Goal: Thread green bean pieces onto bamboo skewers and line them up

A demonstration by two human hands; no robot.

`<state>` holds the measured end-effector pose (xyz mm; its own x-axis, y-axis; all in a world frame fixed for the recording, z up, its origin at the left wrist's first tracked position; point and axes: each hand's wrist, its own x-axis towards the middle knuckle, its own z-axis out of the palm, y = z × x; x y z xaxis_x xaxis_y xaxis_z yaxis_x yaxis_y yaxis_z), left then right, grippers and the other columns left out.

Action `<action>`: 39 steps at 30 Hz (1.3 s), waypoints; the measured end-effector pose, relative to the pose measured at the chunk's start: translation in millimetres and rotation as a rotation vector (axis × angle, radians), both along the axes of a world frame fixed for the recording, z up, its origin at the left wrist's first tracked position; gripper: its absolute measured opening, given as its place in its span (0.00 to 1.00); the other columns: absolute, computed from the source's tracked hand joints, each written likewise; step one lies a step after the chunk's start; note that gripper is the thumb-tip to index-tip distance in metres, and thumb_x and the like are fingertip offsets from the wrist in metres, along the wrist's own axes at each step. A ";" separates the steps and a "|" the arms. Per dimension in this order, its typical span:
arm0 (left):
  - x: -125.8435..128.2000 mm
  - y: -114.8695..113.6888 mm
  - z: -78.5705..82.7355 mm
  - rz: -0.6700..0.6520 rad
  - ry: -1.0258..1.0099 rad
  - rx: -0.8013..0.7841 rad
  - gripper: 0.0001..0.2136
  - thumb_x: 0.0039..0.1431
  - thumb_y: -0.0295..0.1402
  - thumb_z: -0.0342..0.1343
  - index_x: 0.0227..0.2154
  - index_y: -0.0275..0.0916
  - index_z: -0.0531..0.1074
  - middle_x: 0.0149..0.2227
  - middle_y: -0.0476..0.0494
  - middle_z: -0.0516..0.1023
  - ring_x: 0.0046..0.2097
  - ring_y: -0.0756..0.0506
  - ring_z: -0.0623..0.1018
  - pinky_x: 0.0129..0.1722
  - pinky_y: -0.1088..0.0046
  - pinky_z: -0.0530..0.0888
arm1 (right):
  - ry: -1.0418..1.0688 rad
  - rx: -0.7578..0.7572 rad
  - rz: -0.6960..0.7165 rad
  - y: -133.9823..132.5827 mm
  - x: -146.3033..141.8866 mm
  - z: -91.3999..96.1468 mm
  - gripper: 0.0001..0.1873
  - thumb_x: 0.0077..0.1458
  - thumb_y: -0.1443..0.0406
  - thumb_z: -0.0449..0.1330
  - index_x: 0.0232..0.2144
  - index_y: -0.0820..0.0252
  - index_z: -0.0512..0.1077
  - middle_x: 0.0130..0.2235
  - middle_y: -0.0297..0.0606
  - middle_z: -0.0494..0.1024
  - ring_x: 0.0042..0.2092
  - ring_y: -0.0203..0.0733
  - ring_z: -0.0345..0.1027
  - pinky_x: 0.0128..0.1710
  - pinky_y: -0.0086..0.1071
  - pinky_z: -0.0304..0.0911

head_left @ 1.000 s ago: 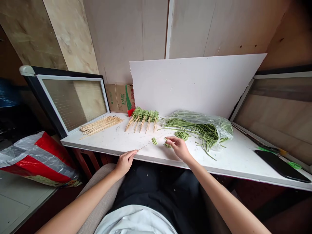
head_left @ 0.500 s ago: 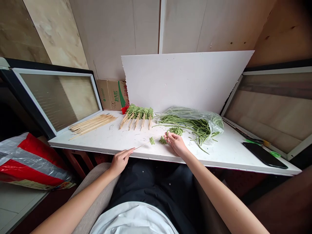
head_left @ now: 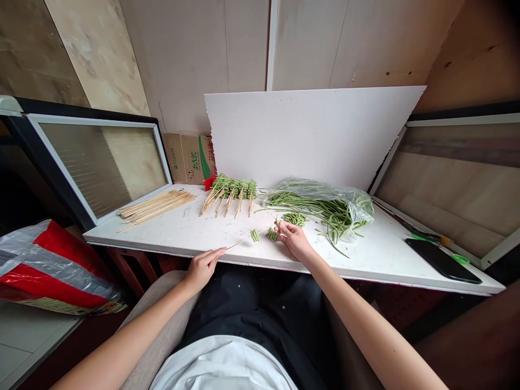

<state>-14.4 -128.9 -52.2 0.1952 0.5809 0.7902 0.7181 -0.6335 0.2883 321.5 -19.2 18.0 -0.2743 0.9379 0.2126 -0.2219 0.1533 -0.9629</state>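
Note:
Near the table's front edge, my left hand (head_left: 203, 266) is closed on one end of a thin wooden skewer (head_left: 239, 243). Cut green bean pieces (head_left: 254, 235) are threaded on the skewer, and another group of pieces (head_left: 272, 234) sits farther along it, close to my right hand. My right hand (head_left: 291, 238) pinches a short green bean piece (head_left: 277, 221) at the skewer's far end; whether the tip has pierced it I cannot tell. Just behind my right hand lies a small heap of cut bean pieces (head_left: 295, 219).
Loose bare skewers (head_left: 156, 208) lie at the left. Finished bean skewers (head_left: 233, 189) are stacked behind, by a cardboard box (head_left: 189, 158). A clear plastic bag of long beans (head_left: 320, 200) lies at centre right. A black phone (head_left: 442, 261) and scissors (head_left: 426, 234) are far right.
My hands and the skewer have hardly moved. The bean piece in my right fingers has tilted slightly to the left. The whole view has shifted a little.

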 end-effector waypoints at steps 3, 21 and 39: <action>-1.2 0.4 -1.3 -0.008 -0.003 -0.010 0.17 0.71 0.27 0.53 0.57 0.46 0.78 0.47 0.44 0.86 0.45 0.45 0.86 0.48 0.69 0.83 | -0.018 0.015 -0.022 0.7 -0.1 -0.7 0.29 0.49 0.39 0.69 0.33 0.58 0.76 0.38 0.39 0.79 0.37 0.39 0.70 0.35 0.30 0.66; -3.3 2.5 -6.6 -0.004 -0.019 -0.044 0.17 0.71 0.26 0.53 0.57 0.45 0.78 0.48 0.44 0.85 0.46 0.45 0.85 0.49 0.69 0.83 | 0.044 -0.025 0.015 -4.1 -0.7 4.9 0.24 0.49 0.43 0.73 0.32 0.56 0.78 0.38 0.40 0.78 0.37 0.40 0.65 0.35 0.31 0.64; -4.1 4.7 -9.4 0.003 -0.012 -0.030 0.17 0.71 0.26 0.53 0.57 0.46 0.78 0.48 0.44 0.86 0.46 0.45 0.86 0.49 0.68 0.83 | 0.043 -0.017 0.009 -2.1 -0.4 3.3 0.23 0.48 0.44 0.73 0.31 0.56 0.79 0.39 0.39 0.78 0.37 0.39 0.67 0.34 0.31 0.64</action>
<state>-18.5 -124.2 -61.5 0.1839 0.6051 0.7746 0.7165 -0.6220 0.3158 321.0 -21.3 21.3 -0.2739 0.9390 0.2081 -0.2648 0.1344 -0.9549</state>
